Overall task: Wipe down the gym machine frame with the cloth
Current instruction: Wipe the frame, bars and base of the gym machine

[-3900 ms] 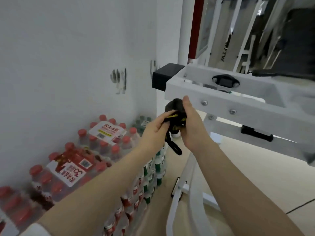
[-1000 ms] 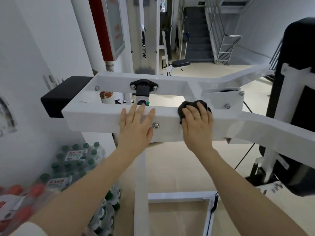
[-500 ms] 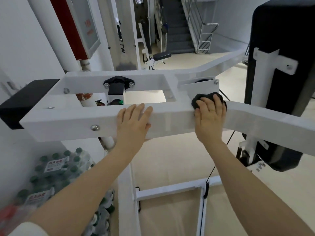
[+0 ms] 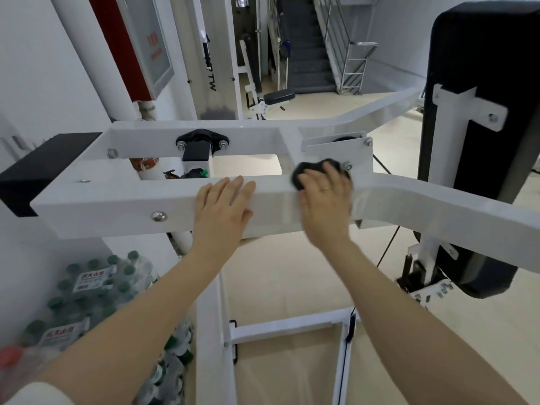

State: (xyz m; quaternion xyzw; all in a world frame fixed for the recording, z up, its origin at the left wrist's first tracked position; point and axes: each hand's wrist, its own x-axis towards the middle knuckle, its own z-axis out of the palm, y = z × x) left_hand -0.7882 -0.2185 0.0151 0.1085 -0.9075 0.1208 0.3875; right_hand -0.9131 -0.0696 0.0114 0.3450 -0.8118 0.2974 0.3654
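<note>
Both hands on the white frame beam (image 4: 117, 206); cloth under the right.
Right hand (image 4: 325, 200): grip flat, fingers straight, pressing the black cloth (image 4: 306, 171) onto the beam's top edge; cloth bulges past the fingertips. Left hand (image 4: 220, 206): grip flat and holding nothing, palm on the beam just beside.

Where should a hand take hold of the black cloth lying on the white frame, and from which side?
Probably from above, at the bunched far edge of the black cloth that shows beyond the right hand. It lies flattened on the white frame, whose top is open. The left hand rests flat beside it.
</note>
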